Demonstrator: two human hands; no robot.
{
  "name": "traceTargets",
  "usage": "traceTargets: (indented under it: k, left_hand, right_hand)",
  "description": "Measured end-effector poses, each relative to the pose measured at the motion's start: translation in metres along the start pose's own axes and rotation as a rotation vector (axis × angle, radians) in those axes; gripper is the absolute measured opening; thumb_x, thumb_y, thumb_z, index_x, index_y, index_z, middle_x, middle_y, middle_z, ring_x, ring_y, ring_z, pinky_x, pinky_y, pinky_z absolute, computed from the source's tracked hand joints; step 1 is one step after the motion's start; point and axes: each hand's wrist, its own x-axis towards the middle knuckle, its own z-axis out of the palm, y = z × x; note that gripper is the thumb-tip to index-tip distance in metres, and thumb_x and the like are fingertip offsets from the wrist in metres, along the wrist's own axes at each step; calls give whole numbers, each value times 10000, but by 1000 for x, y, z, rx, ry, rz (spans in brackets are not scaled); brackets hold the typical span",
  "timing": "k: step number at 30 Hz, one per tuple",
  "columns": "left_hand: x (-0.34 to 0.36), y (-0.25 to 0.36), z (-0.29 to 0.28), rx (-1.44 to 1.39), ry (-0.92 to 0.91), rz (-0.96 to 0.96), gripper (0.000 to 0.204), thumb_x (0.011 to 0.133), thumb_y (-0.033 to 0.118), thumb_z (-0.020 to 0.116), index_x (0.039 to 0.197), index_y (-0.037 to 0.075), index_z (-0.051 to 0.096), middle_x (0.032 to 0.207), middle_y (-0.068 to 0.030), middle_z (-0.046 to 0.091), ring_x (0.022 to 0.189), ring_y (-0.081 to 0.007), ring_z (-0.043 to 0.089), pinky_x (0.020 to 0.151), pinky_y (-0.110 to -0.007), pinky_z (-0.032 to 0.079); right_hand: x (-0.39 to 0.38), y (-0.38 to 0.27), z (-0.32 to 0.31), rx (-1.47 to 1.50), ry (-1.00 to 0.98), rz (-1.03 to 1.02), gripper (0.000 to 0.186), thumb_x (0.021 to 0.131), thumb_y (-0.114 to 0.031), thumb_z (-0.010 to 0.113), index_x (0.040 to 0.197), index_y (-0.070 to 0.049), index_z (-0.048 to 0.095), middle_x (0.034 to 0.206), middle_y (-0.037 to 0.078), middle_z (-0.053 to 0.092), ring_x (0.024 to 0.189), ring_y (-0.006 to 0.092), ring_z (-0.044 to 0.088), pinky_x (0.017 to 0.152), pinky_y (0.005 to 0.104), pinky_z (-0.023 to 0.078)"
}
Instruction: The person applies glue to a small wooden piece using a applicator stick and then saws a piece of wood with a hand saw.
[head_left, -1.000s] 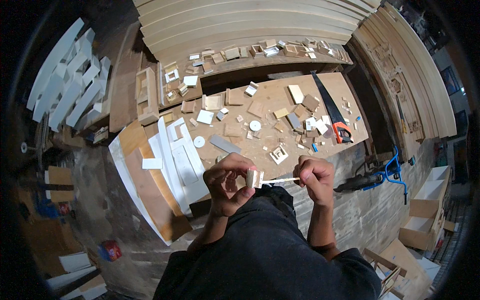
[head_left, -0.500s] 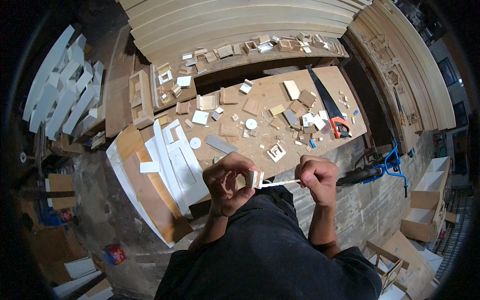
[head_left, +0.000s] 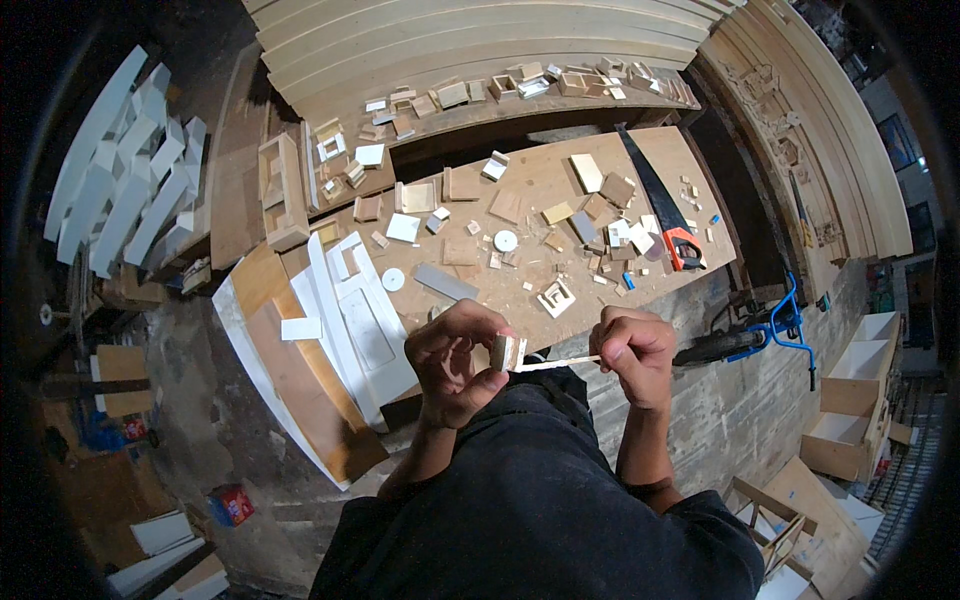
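Note:
Between the thumb and fingers of my left hand (head_left: 455, 362) is a small wooden block assembly (head_left: 507, 352), held up in front of my body. My right hand (head_left: 638, 352) pinches a thin pale wooden stick (head_left: 565, 362). The stick points left, and its whitish end meets or nearly meets the block's right side; I cannot tell if they touch. Past my hands lies a worktable (head_left: 480, 200) strewn with small wood offcuts. A square frame-like wooden piece (head_left: 556, 298) and a grey strip (head_left: 446, 282) lie on its near part.
A handsaw (head_left: 662, 205) with an orange handle lies at the table's right. White panels (head_left: 365, 310) rest at its left. Small wooden boxes (head_left: 505, 88) line the far shelf. A blue-handled bicycle (head_left: 765, 330) stands to the right, and white boards (head_left: 130, 180) are stacked far left.
The view has shifted slightly, so the table appears a little lower. My hands keep nearly the same pose, with the stick still at the block's side.

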Motion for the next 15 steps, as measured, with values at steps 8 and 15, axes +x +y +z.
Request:
traceTargets:
  k: [8,15]
  left_hand:
    - [-2,7,0,-3,-25,15,351,687,24,743,1022,-44,665,946,-139,655,805,-160,625,669,-266,531]
    - [-7,14,4,33,67,-18,376,752,219,813,928,-60,632,876,-146,615,722,-170,571,642,-268,463]
  right_hand:
    - [-5,0,8,-10,107,54,299,918,-122,626,651,-15,548,612,35,538,560,116,478,530,269,351]
    - [-8,1,12,5,109,41,295,916,-126,631,654,-18,552,616,35,541,565,118,488,524,274,357]
